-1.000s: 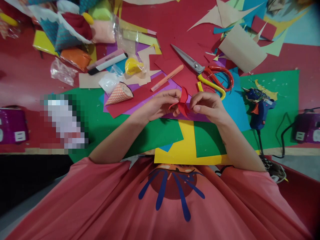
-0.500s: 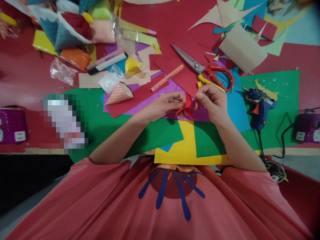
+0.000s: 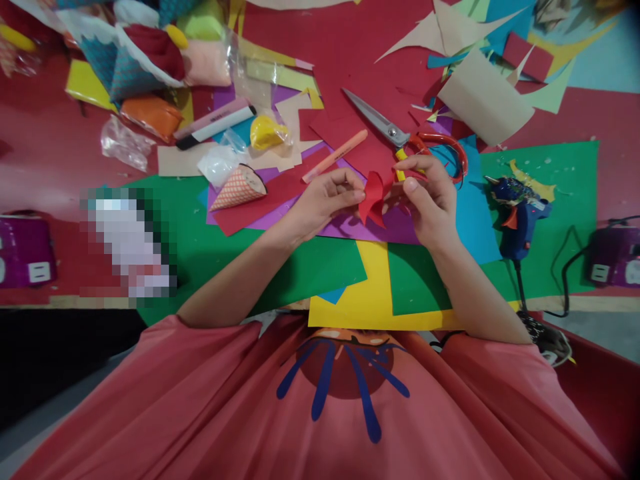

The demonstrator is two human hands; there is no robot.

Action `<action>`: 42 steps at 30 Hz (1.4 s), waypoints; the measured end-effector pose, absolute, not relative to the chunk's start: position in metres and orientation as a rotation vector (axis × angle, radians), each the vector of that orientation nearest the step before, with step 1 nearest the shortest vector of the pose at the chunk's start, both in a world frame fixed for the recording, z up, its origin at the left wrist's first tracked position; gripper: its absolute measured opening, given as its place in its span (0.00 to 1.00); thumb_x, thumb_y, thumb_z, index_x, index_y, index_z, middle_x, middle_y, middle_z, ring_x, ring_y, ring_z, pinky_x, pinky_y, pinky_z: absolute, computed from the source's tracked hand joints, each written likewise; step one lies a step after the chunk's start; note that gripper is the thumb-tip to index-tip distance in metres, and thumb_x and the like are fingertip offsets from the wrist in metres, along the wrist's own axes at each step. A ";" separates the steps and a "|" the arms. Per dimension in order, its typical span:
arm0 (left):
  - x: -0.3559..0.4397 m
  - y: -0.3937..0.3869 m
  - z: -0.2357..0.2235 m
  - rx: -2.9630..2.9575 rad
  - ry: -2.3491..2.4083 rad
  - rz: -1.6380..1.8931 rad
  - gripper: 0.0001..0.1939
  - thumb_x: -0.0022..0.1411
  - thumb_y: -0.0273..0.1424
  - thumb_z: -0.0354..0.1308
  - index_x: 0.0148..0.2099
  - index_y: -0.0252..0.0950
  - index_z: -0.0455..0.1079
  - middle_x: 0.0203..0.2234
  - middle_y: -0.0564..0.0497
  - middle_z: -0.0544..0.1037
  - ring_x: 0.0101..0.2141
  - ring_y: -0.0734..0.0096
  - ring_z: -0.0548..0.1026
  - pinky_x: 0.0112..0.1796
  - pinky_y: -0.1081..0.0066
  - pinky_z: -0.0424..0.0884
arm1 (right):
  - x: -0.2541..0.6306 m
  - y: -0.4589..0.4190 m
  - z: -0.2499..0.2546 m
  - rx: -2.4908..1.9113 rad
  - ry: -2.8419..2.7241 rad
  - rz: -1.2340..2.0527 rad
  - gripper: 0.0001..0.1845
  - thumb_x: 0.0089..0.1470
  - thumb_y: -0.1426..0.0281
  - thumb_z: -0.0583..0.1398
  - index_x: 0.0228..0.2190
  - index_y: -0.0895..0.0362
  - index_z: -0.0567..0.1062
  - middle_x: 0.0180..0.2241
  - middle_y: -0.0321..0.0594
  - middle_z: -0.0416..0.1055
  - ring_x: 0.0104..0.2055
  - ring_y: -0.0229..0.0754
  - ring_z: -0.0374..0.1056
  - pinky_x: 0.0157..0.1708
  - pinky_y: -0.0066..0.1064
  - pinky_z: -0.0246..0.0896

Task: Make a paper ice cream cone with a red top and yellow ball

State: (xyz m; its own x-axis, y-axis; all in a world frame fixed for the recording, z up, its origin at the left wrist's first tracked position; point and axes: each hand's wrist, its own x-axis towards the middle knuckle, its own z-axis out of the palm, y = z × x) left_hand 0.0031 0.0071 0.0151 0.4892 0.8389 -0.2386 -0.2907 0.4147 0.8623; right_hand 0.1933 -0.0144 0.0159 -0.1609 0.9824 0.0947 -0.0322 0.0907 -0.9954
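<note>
A small curved red paper piece (image 3: 373, 197) with pointed ends is between my two hands, above the purple sheet. My left hand (image 3: 333, 200) is closed in a pinch on its left side, thumb against fingers. At its right side is my right hand (image 3: 430, 197), fingers curled, with fingertips against the paper's edge; the exact contact is partly hidden. Just beyond my right hand lie scissors (image 3: 387, 123) with red and yellow handles, partly covered by the fingers. A peach-coloured marker (image 3: 335, 157) and a checked paper cone (image 3: 240, 188) lie beyond and left of my left hand.
A blue glue gun (image 3: 520, 223) rests on the green sheet (image 3: 575, 173) at right, its cord trailing off the table edge. Paper scraps (image 3: 445, 30) lie at the far right. Bagged clay (image 3: 150, 117), cones and markers (image 3: 217, 123) crowd the far left.
The red paper piece has turned, showing more of its broad face, and moved slightly up. My right hand has shifted slightly, its index finger extending more. My left hand has barely moved.
</note>
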 end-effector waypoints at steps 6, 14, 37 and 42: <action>0.001 0.008 0.016 0.796 0.762 0.892 0.19 0.52 0.39 0.73 0.30 0.36 0.65 0.21 0.60 0.71 0.20 0.85 0.71 0.22 0.82 0.68 | 0.193 -0.020 0.022 -0.908 -1.541 1.248 0.28 0.52 0.52 0.67 0.51 0.43 0.67 0.41 0.33 0.78 0.40 0.41 0.79 0.40 0.35 0.78; 0.001 0.009 0.014 0.842 0.815 0.848 0.15 0.60 0.37 0.67 0.31 0.36 0.64 0.22 0.59 0.71 0.23 0.81 0.75 0.24 0.79 0.69 | 0.192 -0.020 0.017 -0.835 -1.603 1.169 0.24 0.52 0.59 0.69 0.50 0.45 0.70 0.42 0.33 0.77 0.41 0.37 0.77 0.43 0.34 0.79; -0.002 0.009 0.011 0.728 0.674 0.738 0.23 0.45 0.42 0.76 0.30 0.36 0.67 0.22 0.60 0.72 0.21 0.83 0.74 0.22 0.82 0.71 | 0.194 -0.019 0.015 -0.897 -1.598 0.937 0.11 0.58 0.60 0.65 0.40 0.51 0.74 0.33 0.31 0.76 0.30 0.32 0.76 0.29 0.26 0.76; -0.001 0.009 0.008 0.842 0.697 0.749 0.26 0.45 0.49 0.74 0.29 0.36 0.66 0.21 0.59 0.71 0.19 0.83 0.70 0.18 0.81 0.65 | 0.196 -0.017 0.013 -0.889 -1.623 0.779 0.08 0.59 0.64 0.65 0.41 0.50 0.75 0.34 0.31 0.76 0.34 0.33 0.77 0.31 0.25 0.77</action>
